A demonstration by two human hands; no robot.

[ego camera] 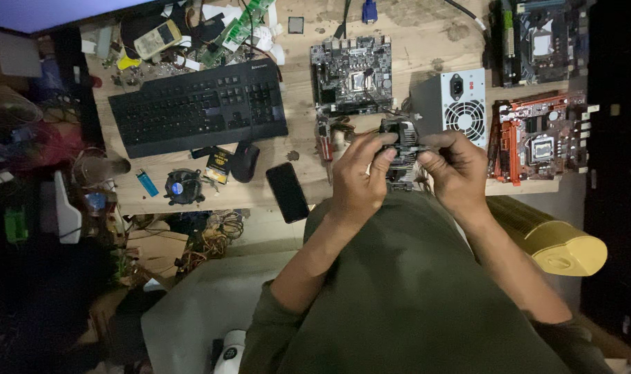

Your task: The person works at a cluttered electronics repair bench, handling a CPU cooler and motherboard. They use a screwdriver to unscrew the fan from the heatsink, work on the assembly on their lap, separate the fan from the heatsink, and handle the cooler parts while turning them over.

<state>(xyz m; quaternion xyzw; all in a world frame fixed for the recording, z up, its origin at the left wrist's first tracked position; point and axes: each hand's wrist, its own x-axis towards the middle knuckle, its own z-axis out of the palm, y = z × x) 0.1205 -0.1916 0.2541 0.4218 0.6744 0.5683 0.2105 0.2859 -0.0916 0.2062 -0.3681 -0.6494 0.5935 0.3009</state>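
Over the near edge of the wooden desk [426,41], right above the person's lap, both hands are wrapped around one CPU cooler [401,149], a dark heatsink with a fan on it. Left hand [360,176] grips it from the 9 o'clock side with fingers curled over the top, right hand [454,166] pinches it from 3 o'clock. Both are clenched on it, so it's held up off the desk, not resting.

Count of what's around, going by clock from the cooler:

- Three motherboards total. One dark one [351,75] at 11 o'clock, one red one [540,138] at 3 o'clock, and one more dark one [537,41] up at 1 o'clock by the desk's far corner.
- One grey power supply [457,104] with a round fan grille, just past the right hand at 1 o'clock, between the first dark board and the red board.
- One black keyboard [198,107] at 10 o'clock, one black mouse [245,161] just below it.
- One black phone [286,192] lying flat at 8 o'clock, near the left wrist, hanging over the desk edge.
- A second cooler fan [184,185], round with a blue centre, farther out at 9 o'clock, with one blue lighter [147,183] beside it.
- One yellow cylinder-shaped thing [554,239] at 4 o'clock, below the desk edge. Can't tell what it is.

Far corner at 10 o'clock is a pile of small parts, too jumbled to count.
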